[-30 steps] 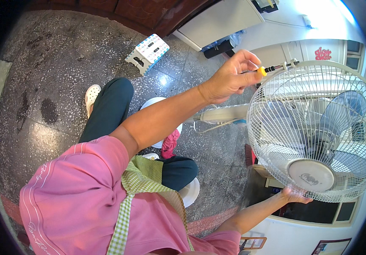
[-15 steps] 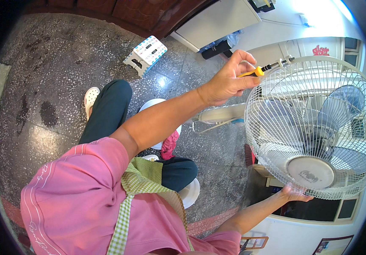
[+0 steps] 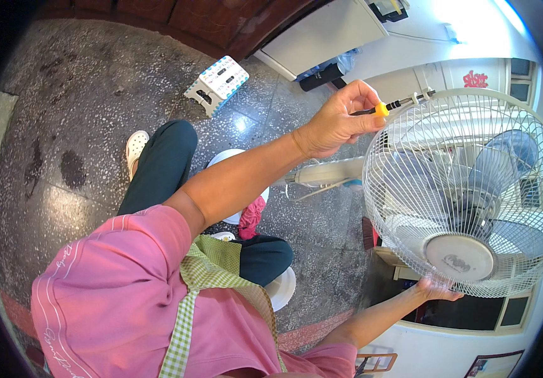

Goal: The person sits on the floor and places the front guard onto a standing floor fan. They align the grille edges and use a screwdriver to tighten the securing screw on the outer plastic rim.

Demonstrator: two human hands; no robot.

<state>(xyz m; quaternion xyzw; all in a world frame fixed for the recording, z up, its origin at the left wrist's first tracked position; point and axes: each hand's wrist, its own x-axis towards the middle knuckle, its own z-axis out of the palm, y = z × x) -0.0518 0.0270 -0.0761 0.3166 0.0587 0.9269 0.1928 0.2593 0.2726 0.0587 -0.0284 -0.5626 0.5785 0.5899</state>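
Observation:
My left hand (image 3: 347,120) grips a screwdriver (image 3: 381,109) with a yellow-and-black handle. Its shaft reaches a pale clip (image 3: 417,98) on the rim of a white fan's wire grille (image 3: 404,189). At the grille's lower edge, my right hand (image 3: 438,290) supports the rim, with its fingers partly hidden behind the wires. Bluish see-through blades (image 3: 504,157) show inside the cage, and a round pale badge (image 3: 460,257) sits on its front. A white fan column (image 3: 331,171) runs from behind the grille towards a round white object (image 3: 224,157), partly hidden by my left arm.
On the speckled floor stands a small white step stool (image 3: 221,82) with coloured dots. A crumpled pink cloth (image 3: 252,217) lies near my legs, close to another round white object (image 3: 282,290). A pale cabinet (image 3: 322,38) and a dark cylinder (image 3: 320,77) are farther off.
My left hand has moved slightly down, and its fingers have shifted around the screwdriver handle. My right hand stays at the grille's lower rim.

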